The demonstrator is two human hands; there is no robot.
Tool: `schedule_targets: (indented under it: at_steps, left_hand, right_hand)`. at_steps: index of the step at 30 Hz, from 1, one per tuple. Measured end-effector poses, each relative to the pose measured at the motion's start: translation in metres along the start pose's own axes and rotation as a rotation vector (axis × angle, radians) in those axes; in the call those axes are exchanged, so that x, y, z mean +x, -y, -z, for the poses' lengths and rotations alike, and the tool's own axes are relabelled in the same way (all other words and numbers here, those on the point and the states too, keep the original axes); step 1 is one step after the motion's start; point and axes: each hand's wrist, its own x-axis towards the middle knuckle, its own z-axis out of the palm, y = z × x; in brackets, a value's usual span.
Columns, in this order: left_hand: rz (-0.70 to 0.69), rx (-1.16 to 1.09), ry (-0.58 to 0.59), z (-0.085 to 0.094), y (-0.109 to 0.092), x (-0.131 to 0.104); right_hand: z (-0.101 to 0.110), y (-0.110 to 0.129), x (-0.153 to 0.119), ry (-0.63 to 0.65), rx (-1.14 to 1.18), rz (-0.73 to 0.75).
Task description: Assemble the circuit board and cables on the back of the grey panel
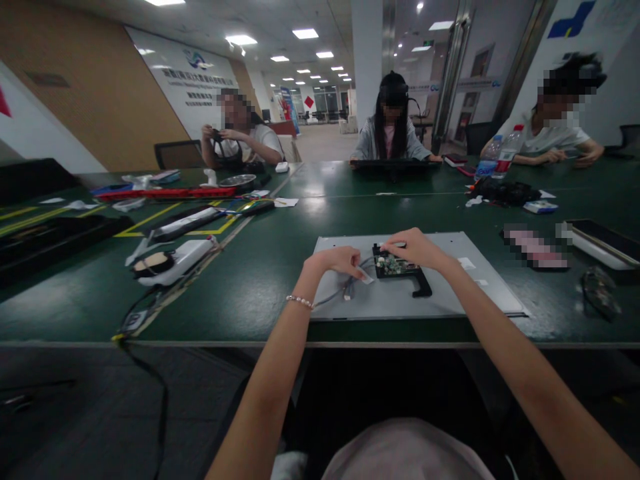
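Note:
A grey flat panel [480,300] lies on the table in front of me. On it rests a green circuit board [393,265] in a black frame with a hooked arm [423,287]. My right hand [414,248] reaches over the board, fingers closed together at its far left edge; exactly what they pinch is partly hidden. Left of the board, my left hand [340,260] is closed, with a small pale strip [367,275] at its fingertips. A grey cable [327,300] runs beneath that hand, and a small connector [347,291] lies nearby.
To the left are a white device with a strap [183,260], a black cable [163,393] and a red bar [165,193]. Two bottles [510,153], a black bundle [505,192] and clear glasses [600,292] lie right. Several people sit across the green table [260,280].

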Motion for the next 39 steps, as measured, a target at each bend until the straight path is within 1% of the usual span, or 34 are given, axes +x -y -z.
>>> schedule_targets:
  at_steps: [3,6,8,11,13,15,17,19,22,24,28,31,34,36,39]
  left_hand:
    - [0.002,0.022,0.010,0.002,-0.004,-0.004]
    - [0.009,0.055,0.019,0.004,-0.010,-0.008]
    - [0.016,0.087,0.025,0.006,-0.014,-0.011]
    - [0.020,0.116,0.026,0.008,-0.018,-0.015]
    - [0.022,0.109,0.013,0.008,-0.019,-0.017]
    - [0.021,0.098,-0.008,0.007,-0.019,-0.018]
    - [0.007,0.085,-0.039,0.006,-0.018,-0.018]
    - [-0.029,0.057,-0.103,0.006,-0.016,-0.016]
    - [-0.064,-0.009,-0.276,0.007,-0.012,-0.011]
    - [-0.029,-0.061,-0.407,0.009,-0.010,-0.008]
    - [0.140,-0.170,-0.621,0.015,-0.010,-0.008]
    - [0.307,-0.160,-0.750,0.016,-0.011,-0.010]
    - [0.434,-0.084,-0.814,0.013,-0.014,-0.012]
    - [0.454,-0.045,-0.809,0.009,-0.016,-0.012]
    - [0.437,-0.030,-0.781,0.006,-0.020,-0.010]
  right_hand:
    - [0.014,-0.008,-0.009,-0.064,-0.045,-0.058]
    - [0.032,-0.024,-0.031,-0.101,-0.081,-0.108]
    - [0.044,-0.041,-0.055,-0.105,-0.107,-0.153]
    - [0.057,-0.076,-0.099,-0.091,-0.209,-0.278]
    - [0.059,-0.099,-0.131,-0.063,-0.277,-0.320]
    - [0.057,-0.117,-0.159,-0.060,-0.327,-0.323]
    - [0.052,-0.128,-0.179,-0.016,-0.351,-0.303]
    - [0.047,-0.133,-0.191,0.029,-0.361,-0.278]
    - [0.042,-0.133,-0.196,0.064,-0.389,-0.269]
    - [0.040,-0.130,-0.194,0.073,-0.412,-0.259]
    - [0.037,-0.122,-0.185,0.094,-0.444,-0.230]
    - [0.034,-0.111,-0.175,0.128,-0.448,-0.219]
    - [0.028,-0.098,-0.161,0.161,-0.434,-0.188]
    - [0.023,-0.091,-0.151,0.178,-0.416,-0.166]
    - [0.012,-0.085,-0.135,0.188,-0.404,-0.153]
